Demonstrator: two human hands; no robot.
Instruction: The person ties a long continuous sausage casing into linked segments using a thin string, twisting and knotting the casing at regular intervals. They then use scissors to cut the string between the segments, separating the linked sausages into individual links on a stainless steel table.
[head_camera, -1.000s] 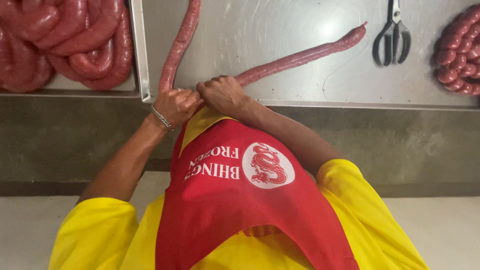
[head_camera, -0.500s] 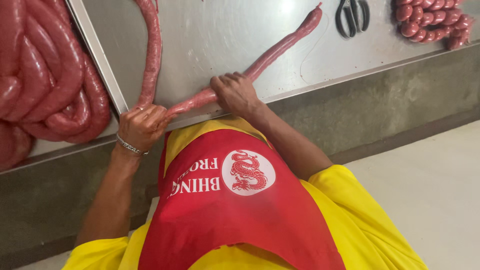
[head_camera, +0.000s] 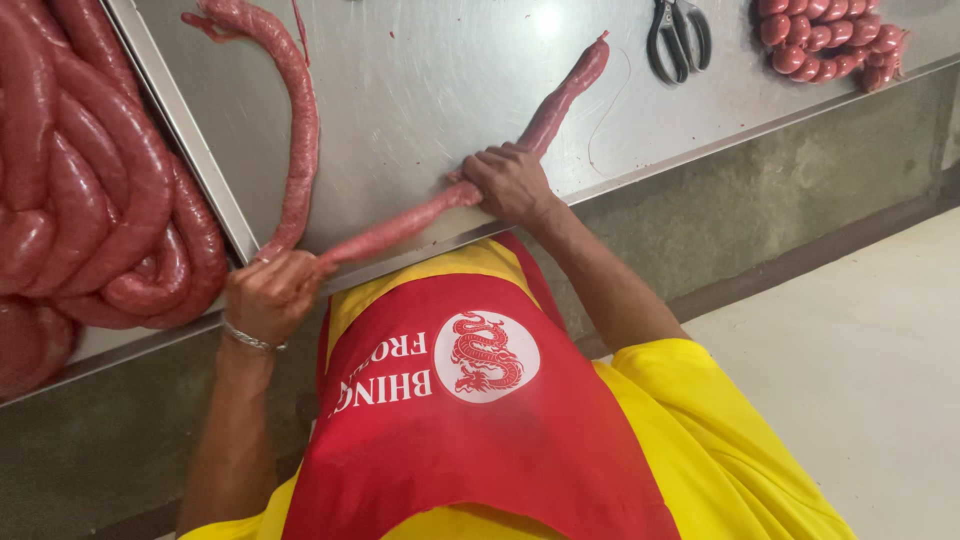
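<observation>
A long red raw sausage rope (head_camera: 400, 225) lies on a steel table (head_camera: 420, 90). My left hand (head_camera: 268, 295), with a metal bracelet on the wrist, grips the rope at the table's front edge, where it bends back up the table. My right hand (head_camera: 508, 182) pinches the same rope farther right. Between my hands the sausage is stretched straight. Its free end (head_camera: 585, 65) points up and right. I wear a yellow shirt and a red apron.
A big coil of thick sausage (head_camera: 90, 200) fills a tray at the left, behind a raised steel rim (head_camera: 180, 130). Black-handled scissors (head_camera: 678, 35) lie at the top. A pile of short tied links (head_camera: 830, 40) sits at the top right. Concrete floor below right.
My hands have moved apart along the rope; the left slid down-left to the table edge, the right stayed pinching. The camera view tilted and shifted right.
</observation>
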